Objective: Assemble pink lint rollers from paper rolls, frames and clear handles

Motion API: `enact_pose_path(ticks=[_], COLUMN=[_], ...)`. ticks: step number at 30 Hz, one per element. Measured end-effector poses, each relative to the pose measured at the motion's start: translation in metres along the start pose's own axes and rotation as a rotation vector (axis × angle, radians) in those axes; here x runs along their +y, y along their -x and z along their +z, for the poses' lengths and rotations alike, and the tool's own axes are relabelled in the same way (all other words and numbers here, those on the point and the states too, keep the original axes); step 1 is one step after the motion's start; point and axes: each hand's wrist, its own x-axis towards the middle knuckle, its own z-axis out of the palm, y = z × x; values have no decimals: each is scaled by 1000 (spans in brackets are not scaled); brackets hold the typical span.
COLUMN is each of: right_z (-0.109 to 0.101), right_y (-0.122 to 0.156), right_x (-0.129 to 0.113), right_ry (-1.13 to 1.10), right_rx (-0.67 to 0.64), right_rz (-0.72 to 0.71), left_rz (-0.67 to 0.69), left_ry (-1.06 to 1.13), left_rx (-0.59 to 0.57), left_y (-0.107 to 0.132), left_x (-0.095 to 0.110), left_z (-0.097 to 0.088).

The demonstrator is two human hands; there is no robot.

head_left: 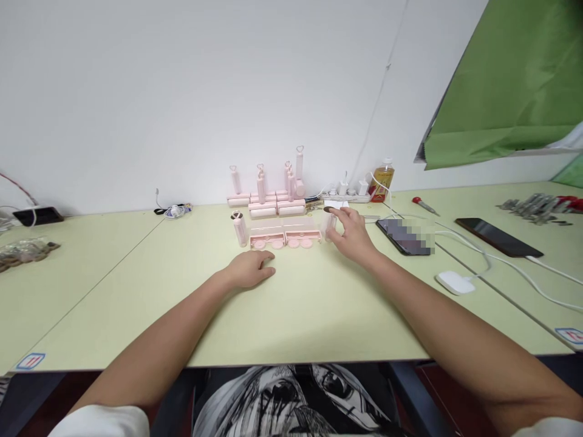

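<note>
My right hand (353,235) is closed about a pale, see-through pink tube (328,226) with a dark top. Its index finger lies at the top and the thumb lower down; part of the tube is hidden. My left hand (248,269) rests on the table, thumb and index finger apart, holding nothing. Just beyond it two pink cases (268,235) (303,232) lie side by side with lids up and round pink discs in front. A similar pink tube (240,230) with a dark top stands left of the cases.
Behind are stacked pink cases (263,209) and several pink tubes with heart-shaped loops (261,188). A power strip (348,197) and a bottle (382,180) stand by the wall. Rightward lie a phone (403,237), a white charger (455,283), another phone (498,237) and a screwdriver (426,206).
</note>
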Motion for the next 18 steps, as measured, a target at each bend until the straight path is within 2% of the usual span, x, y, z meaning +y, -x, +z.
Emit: enact_pose_path(ticks=[9,14,18], right_z=[5,4,3], right_y=[1,-5,-10], right_x=[-2,6,14], right_ry=[77,-40,-136], right_rx=[-88,-89,-131], right_rz=[-43,-122,-60], left_rz=[6,-1,3], left_ry=[1,10,1], left_rx=[-3,-1,-1], left_y=[-1,-1,-1], left_x=[0,0,-1], left_z=[0,0,0])
